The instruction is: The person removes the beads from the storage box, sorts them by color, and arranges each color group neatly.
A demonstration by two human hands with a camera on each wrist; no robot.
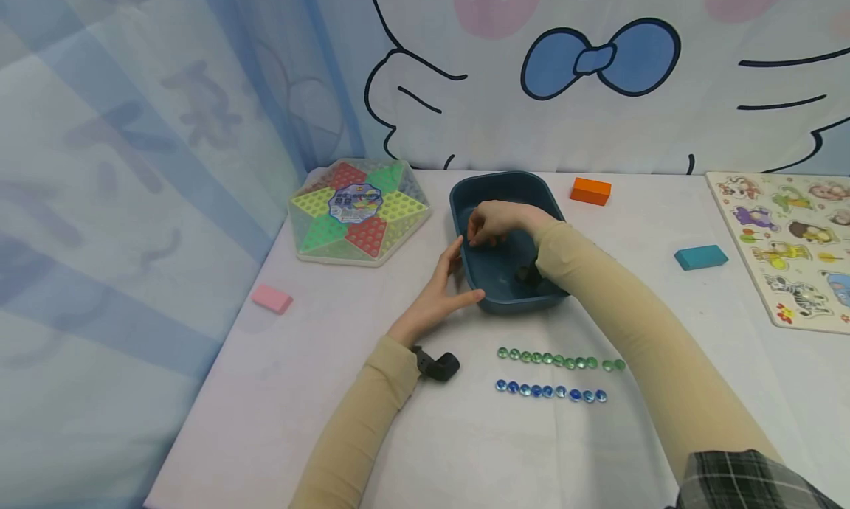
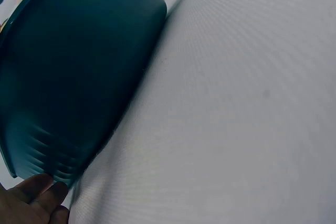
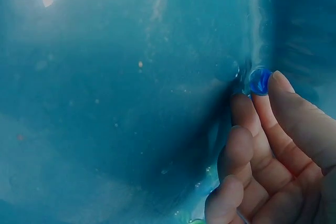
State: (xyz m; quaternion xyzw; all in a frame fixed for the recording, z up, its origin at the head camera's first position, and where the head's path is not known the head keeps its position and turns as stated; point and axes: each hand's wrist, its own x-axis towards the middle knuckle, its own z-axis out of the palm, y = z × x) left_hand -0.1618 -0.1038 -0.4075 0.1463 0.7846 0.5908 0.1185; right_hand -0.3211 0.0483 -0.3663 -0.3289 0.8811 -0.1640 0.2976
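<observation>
Head view: my left hand rested spread against the blue tub; my right hand pinched a blue marble inside.

left hand: fingers straight, palm turned right | right hand: fingers curled downward, wrist bent

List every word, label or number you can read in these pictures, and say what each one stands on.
None can be read.
Chinese checkers board: its centre label carries print, too small and blurred to read.
Animal peg puzzle: pictures only, no legible words.
Dark blue tub: no marking seen.
</observation>
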